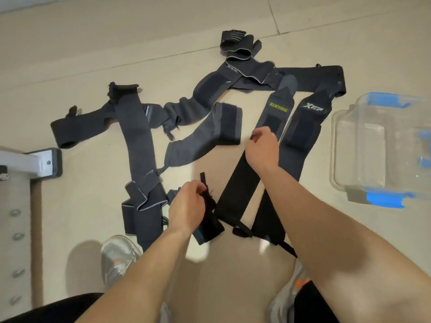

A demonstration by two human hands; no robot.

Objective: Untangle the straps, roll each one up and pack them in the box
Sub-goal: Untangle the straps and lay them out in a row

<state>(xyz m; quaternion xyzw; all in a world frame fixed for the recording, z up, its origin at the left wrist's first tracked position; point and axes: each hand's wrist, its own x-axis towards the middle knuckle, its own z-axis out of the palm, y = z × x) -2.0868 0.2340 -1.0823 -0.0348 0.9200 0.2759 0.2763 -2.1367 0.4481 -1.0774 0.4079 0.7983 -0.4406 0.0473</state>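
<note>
Fingers: left hand (187, 207) pinches strap end (208, 201) | right hand (262, 148) pinches XUEYING strap (242, 183) edge | box (382, 150) apart, right

Black elastic straps (140, 136) lie unrolled and overlapping on the tiled floor; two bear "XUEYING" (277, 108) and "XTEP" (311, 108) labels. Clear blue-latched box (359, 159) sits open at right.

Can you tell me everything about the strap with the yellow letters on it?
The strap with the yellow letters is a long, flat black band that looks like stretchy woven cloth. Yellow letters spell XUEYING near its pointed far end, with a darker fuzzy patch below them. It lies unrolled on the tiled floor, slanting toward the person. The right hand pinches its edge about midway. Its near end ends in a thin loop, and the XTEP strap lies alongside on the right.
</note>
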